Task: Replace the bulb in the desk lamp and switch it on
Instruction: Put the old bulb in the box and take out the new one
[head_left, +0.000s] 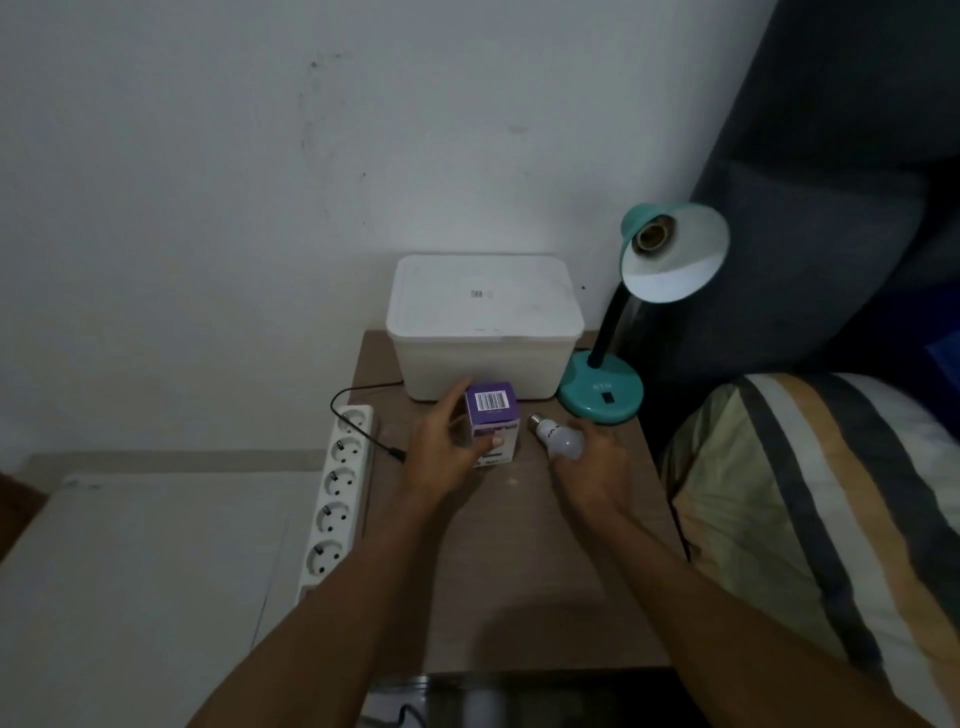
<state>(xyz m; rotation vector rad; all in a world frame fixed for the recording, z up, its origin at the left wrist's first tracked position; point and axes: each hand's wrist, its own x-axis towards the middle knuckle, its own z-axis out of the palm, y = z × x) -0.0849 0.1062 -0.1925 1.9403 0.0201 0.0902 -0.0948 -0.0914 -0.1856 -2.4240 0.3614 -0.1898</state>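
A teal desk lamp (602, 395) stands at the table's back right, its shade (675, 254) tilted toward me with an empty socket (652, 236) showing inside. My right hand (592, 467) grips a white bulb (558, 439) by its glass, the screw base pointing away to the left, low over the table just in front of the lamp's base. My left hand (447, 452) is wrapped around a purple and white bulb box (493, 421), barcode side up, standing on the table beside the bulb.
A white lidded plastic box (485, 327) sits at the back of the small wooden table (519, 571). A white power strip (337, 488) with several sockets and a black cable (363, 431) lie along the left edge. A striped pillow (805, 509) lies to the right.
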